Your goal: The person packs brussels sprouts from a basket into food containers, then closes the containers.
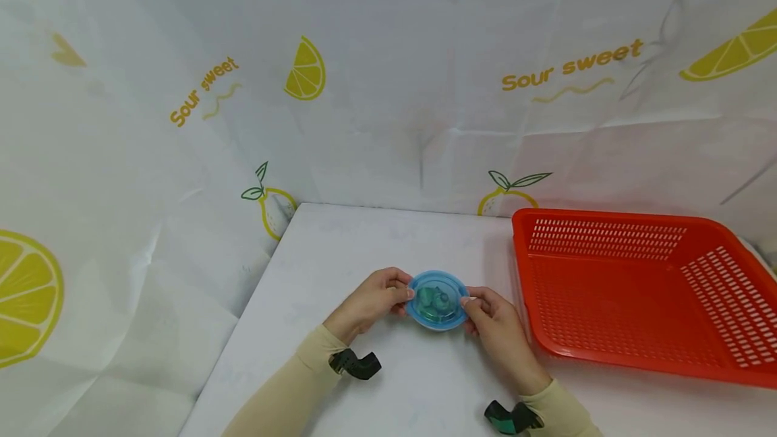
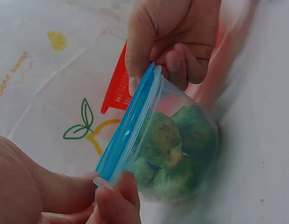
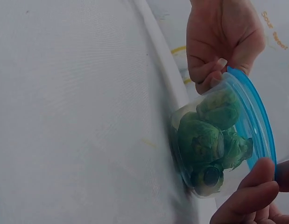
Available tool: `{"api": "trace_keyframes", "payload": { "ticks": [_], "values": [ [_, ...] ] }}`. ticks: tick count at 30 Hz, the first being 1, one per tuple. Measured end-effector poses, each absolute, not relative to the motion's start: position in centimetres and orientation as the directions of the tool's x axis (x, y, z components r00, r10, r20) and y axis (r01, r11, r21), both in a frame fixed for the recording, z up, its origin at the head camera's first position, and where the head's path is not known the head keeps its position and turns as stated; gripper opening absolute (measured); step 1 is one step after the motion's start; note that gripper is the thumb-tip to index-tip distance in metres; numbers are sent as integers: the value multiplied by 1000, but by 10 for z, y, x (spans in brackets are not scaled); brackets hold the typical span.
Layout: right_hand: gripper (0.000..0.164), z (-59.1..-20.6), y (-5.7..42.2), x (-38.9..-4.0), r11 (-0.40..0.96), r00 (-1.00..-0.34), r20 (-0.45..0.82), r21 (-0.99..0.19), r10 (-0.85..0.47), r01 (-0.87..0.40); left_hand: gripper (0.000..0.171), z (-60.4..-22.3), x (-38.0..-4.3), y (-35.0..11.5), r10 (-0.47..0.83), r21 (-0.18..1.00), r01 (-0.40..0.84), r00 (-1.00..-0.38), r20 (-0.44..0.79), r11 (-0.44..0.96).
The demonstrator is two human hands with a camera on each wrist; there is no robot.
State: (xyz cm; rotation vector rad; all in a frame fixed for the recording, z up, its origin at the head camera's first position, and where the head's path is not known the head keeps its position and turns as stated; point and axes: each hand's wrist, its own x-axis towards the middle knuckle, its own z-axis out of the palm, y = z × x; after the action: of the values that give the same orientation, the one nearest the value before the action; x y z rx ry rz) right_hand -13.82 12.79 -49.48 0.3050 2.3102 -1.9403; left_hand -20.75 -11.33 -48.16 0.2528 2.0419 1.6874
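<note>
A round clear plastic tub point(image 3: 181, 116) with a blue lid point(image 1: 438, 319) is held between both hands over the white table. Several round, leafy green vegetables, like Brussels sprouts point(image 3: 200, 140), lie inside. My left hand point(image 1: 370, 302) pinches the lid's left edge with thumb and fingers. On the opposite edge my right hand point(image 1: 500, 332) pinches the lid and rim, thumb on top. In the left wrist view, the lid point(image 2: 128, 130) lies along the tub's rim; whether it is pressed fully down I cannot tell.
A red perforated basket point(image 1: 607, 309) stands to the right, near the right hand. The white table point(image 1: 340, 241) meets a white sheet point(image 1: 388, 86) printed with lemons behind and at left. Black wrist straps point(image 1: 358, 364) sit on both sleeves.
</note>
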Motion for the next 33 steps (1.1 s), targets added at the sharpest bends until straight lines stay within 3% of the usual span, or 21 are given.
{"api": "trace_keyframes", "payload": {
  "ticks": [9,26,33],
  "values": [
    [28,-493,128,-137,144,-981,-182,-971,69,191,22,-482,-203,-106,375,958,-116,-903,-212,262],
    [28,-496,127,-145,177,-983,-164,-968,79,176,28,-486,-214,-110,386,949,-214,-875,-291,230],
    [37,-498,129,-141,195,-969,-231,-950,85,244,33,-487,-216,-113,423,942,-203,-854,-303,266]
  ]
}}
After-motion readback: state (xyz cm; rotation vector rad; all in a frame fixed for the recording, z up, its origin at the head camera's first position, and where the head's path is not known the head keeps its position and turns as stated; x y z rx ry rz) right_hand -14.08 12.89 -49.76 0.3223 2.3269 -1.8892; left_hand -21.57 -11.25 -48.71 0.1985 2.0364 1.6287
